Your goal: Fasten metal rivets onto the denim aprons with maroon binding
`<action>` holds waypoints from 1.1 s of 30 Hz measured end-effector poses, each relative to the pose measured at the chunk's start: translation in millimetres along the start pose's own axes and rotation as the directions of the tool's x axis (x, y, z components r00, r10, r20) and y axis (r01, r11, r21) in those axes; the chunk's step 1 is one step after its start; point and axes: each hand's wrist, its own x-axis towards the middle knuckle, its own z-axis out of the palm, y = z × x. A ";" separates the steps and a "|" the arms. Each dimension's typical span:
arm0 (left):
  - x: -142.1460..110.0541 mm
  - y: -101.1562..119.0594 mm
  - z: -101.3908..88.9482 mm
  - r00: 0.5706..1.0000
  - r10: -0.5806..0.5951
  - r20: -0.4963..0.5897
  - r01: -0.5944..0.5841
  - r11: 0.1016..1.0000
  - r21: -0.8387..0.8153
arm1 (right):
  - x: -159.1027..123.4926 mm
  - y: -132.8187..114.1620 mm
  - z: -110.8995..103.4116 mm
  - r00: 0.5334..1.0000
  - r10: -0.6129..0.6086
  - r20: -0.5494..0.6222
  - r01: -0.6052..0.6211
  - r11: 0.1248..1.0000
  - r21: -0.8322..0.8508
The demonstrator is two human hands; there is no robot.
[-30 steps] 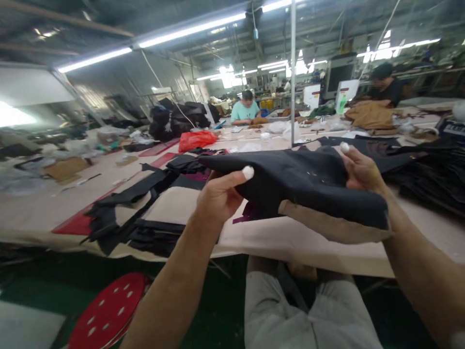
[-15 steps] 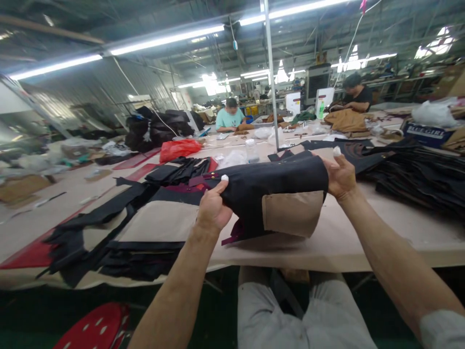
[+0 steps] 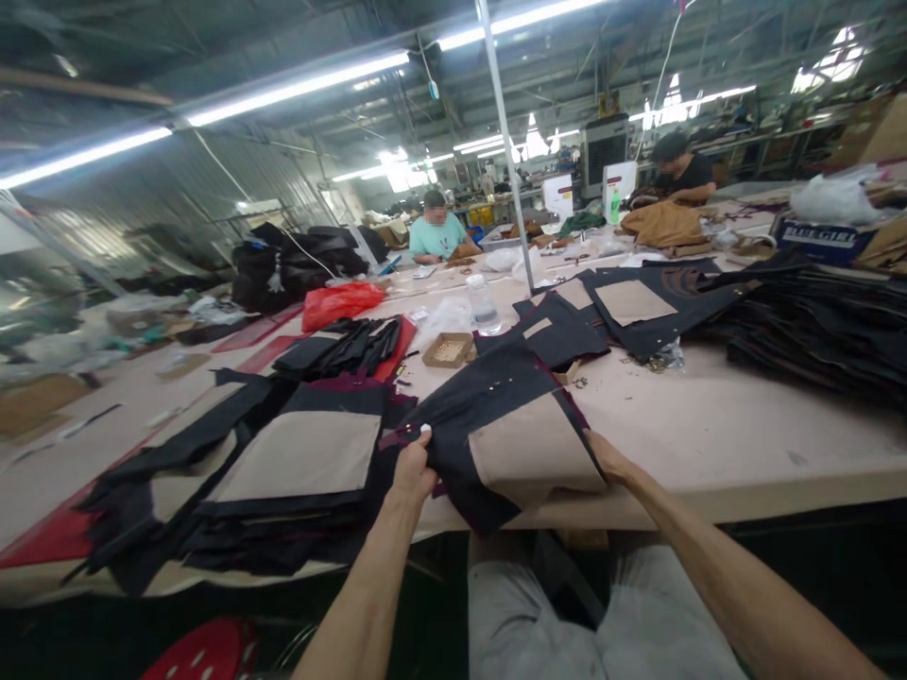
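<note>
A dark fabric panel [image 3: 468,397] with a large beige pocket patch [image 3: 531,444] and maroon edging lies slanted before me, its near edge by the table's front. My left hand [image 3: 415,469] pinches its left edge, the white-covered thumb on top. At the panel's lower right edge is my right hand [image 3: 610,460], closed on the cloth, with its fingers mostly hidden. A stack of similar dark panels [image 3: 298,449] with beige patches lies left of my left hand. Beyond the held panel, another dark panel [image 3: 567,331] rests on the table.
A small cardboard box [image 3: 450,350] of tiny parts and a clear plastic jar [image 3: 483,307] stand behind the panel. Thick dark fabric piles [image 3: 822,331] lie right. A metal pole [image 3: 506,142] rises mid-table. Two people work across the table. A red stool [image 3: 205,652] stands lower left.
The panel has come down from its raised, folded-over position and now spreads out flatter, uncovering the small box behind. Both hands have moved lower, and the right hand has shifted left.
</note>
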 end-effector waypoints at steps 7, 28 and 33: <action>-5.4 -7.3 -27.3 0.948 0.207 -0.240 -0.092 0.904 0.417 | 10.0 27.7 26.4 0.998 -0.007 -0.060 -0.024 0.860 -0.510; -47.8 -112.2 150.3 0.329 -0.317 0.889 -0.872 -0.463 0.157 | -8.8 27.8 58.1 0.971 -0.209 -0.120 0.075 0.735 -0.674; -38.1 -99.2 134.6 0.246 -0.351 0.903 -0.869 -0.493 0.046 | -11.7 21.6 56.8 0.985 -0.120 -0.121 -0.008 0.676 -0.737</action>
